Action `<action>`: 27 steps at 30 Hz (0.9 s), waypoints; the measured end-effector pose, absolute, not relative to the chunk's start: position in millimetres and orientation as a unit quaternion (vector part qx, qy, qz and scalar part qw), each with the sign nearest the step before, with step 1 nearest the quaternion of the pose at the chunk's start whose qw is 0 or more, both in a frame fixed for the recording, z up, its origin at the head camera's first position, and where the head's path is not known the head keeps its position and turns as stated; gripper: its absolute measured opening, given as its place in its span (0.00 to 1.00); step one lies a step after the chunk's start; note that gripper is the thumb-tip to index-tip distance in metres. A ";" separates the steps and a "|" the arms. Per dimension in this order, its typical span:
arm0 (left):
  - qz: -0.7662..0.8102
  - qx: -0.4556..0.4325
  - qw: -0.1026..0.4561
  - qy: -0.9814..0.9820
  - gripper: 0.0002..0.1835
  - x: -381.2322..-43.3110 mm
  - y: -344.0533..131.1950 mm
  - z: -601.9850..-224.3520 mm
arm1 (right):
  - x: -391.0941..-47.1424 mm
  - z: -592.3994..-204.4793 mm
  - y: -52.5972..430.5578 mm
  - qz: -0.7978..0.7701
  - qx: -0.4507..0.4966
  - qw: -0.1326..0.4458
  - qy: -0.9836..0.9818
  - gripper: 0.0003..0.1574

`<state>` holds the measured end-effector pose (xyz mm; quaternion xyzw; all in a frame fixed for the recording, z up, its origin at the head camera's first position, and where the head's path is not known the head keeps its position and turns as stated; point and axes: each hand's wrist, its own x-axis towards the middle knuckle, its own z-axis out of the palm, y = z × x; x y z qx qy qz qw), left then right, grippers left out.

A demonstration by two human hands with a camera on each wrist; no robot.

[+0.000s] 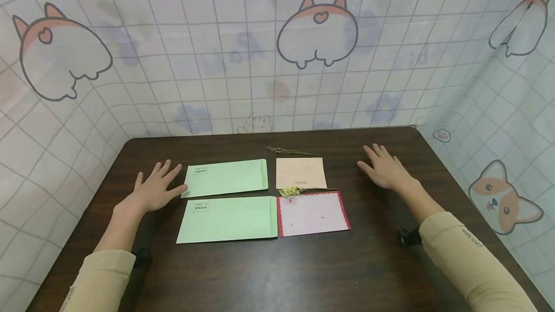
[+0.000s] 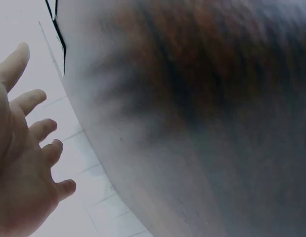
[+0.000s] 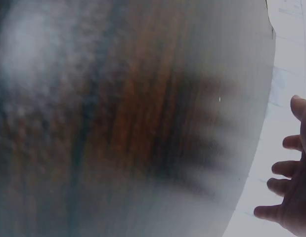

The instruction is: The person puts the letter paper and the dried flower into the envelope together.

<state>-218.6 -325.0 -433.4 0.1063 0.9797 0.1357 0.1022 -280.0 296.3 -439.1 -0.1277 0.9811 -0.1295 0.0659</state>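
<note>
Two light green envelopes lie flat on the dark wooden table, the upper envelope behind the lower envelope. Right of them are a cream card and a pink card with a red edge. A yellow dried flower sprig lies between the two cards, and a thin brownish sprig lies behind the cream card. My left hand is spread, its thumb by the upper envelope's left edge; whether it touches is unclear. My right hand, fingers extended, is right of the cream card, holding nothing.
A dark brown table carries everything. A white grid-patterned cloth with cartoon dogs hangs behind it and along both sides. Black straps sit at the wrists. Both wrist views show blurred table surface and a hand at the edge.
</note>
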 end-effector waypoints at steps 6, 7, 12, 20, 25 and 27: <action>0.142 0.111 0.100 0.979 0.46 -218.4 -321.9 -428.6 | -280.1 -439.5 292.6 -0.128 -0.133 0.057 0.981 0.46; 0.143 0.111 0.099 0.978 0.46 -218.3 -321.6 -428.4 | -280.0 -439.4 292.1 -0.127 -0.134 0.057 0.981 0.46; 0.146 0.116 0.095 0.978 0.45 -217.3 -318.3 -430.7 | -278.1 -440.2 288.3 -0.132 -0.144 0.051 0.979 0.46; 0.147 0.130 0.084 0.977 0.44 -214.4 -304.5 -430.8 | -270.7 -446.1 277.6 -0.157 -0.173 0.031 0.972 0.40; 0.139 0.147 0.070 0.977 0.42 -213.5 -294.7 -427.4 | -265.2 -445.5 269.6 -0.186 -0.187 0.007 0.965 0.33; 0.139 0.151 0.067 0.976 0.41 -212.8 -291.1 -426.1 | -264.4 -445.7 266.6 -0.203 -0.198 -0.008 0.959 0.30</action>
